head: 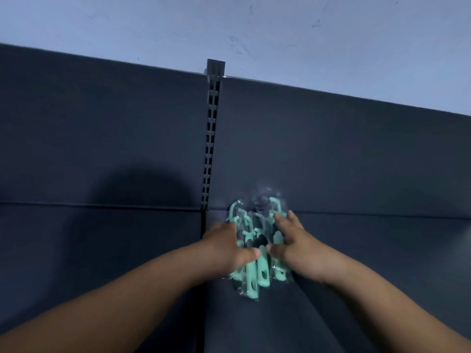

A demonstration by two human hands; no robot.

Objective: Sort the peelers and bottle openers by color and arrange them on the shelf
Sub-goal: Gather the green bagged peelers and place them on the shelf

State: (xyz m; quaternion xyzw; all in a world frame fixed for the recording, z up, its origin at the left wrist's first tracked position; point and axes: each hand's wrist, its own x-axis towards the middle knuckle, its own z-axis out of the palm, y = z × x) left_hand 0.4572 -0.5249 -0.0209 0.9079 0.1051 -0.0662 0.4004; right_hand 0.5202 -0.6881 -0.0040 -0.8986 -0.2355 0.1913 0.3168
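Observation:
Several mint-green peelers [257,250] in clear plastic wrappers lie bunched together on the dark shelf board [356,263], handles toward me, heads toward the back panel. My left hand [226,248] grips the left side of the bunch, thumb across the handles. On the right side of the bunch my right hand [293,243] holds the peelers, fingers spread over the heads and thumb toward the middle. No bottle openers show.
A dark back panel [102,136] rises behind the shelf, split by a slotted upright post [211,138]. The shelf board continues left of the post [89,250]. A pale blue wall [254,26] is above.

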